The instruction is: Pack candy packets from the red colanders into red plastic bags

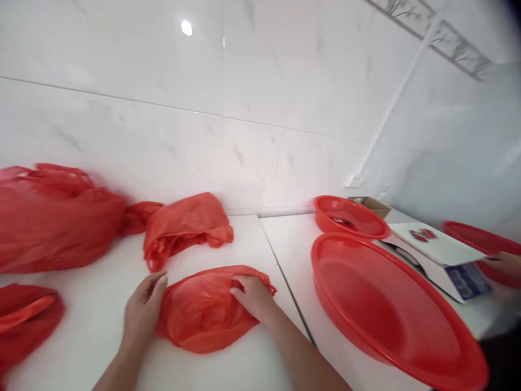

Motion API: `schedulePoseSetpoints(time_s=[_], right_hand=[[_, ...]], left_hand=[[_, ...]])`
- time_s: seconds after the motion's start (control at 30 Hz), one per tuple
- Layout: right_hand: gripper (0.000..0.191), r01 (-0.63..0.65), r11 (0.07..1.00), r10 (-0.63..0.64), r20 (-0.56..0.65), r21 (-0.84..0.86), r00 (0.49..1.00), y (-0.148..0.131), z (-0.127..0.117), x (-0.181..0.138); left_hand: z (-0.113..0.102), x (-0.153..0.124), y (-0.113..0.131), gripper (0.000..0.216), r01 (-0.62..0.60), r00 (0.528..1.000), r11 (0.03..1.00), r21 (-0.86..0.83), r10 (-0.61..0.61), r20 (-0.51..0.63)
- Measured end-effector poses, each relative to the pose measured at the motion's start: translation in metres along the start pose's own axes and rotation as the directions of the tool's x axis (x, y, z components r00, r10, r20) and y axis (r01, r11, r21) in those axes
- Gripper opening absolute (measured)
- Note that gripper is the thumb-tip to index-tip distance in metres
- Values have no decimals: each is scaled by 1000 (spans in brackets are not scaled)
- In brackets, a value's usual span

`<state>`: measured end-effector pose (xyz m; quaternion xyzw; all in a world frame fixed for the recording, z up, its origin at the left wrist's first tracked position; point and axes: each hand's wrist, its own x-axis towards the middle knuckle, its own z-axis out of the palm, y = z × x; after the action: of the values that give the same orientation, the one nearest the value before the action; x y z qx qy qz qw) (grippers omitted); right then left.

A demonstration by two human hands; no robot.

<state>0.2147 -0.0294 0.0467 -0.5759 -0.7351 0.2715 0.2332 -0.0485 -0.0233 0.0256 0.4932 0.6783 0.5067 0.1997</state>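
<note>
A red plastic bag [203, 315] lies flattened on the white table [252, 239] in front of me. My left hand [142, 315] rests flat at the bag's left edge, fingers stretched out and together. On the bag's upper right part my right hand [254, 296] presses down, its fingers curled onto the plastic. Neither hand lifts the bag.
More red bags lie around: a crumpled one [185, 225] behind, a large heap [52, 217] at far left, another [24, 320] at the lower left. Two red mesh baskets [391, 309] [350, 214] stand to the right, beside a white scale [439, 252]. Another person's hand [504, 263] shows at far right.
</note>
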Motion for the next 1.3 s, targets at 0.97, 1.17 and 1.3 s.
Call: schedulePoseSetpoints(time_s=[0.97,1.17,1.3], right_hand=[[39,49,996,-46,34,-75,998,17,13,13],[41,96,991,-93,37,-92,995,37,21,19],[46,74,994,-67,84,-82,994,49,24,28]], left_hand=[[11,5,-12,34,-37,997,963,-266,53,52],[14,3,-12,31,-95,995,970,-223,97,0],[15,4,-15,31,-96,995,977,-188,95,-14]])
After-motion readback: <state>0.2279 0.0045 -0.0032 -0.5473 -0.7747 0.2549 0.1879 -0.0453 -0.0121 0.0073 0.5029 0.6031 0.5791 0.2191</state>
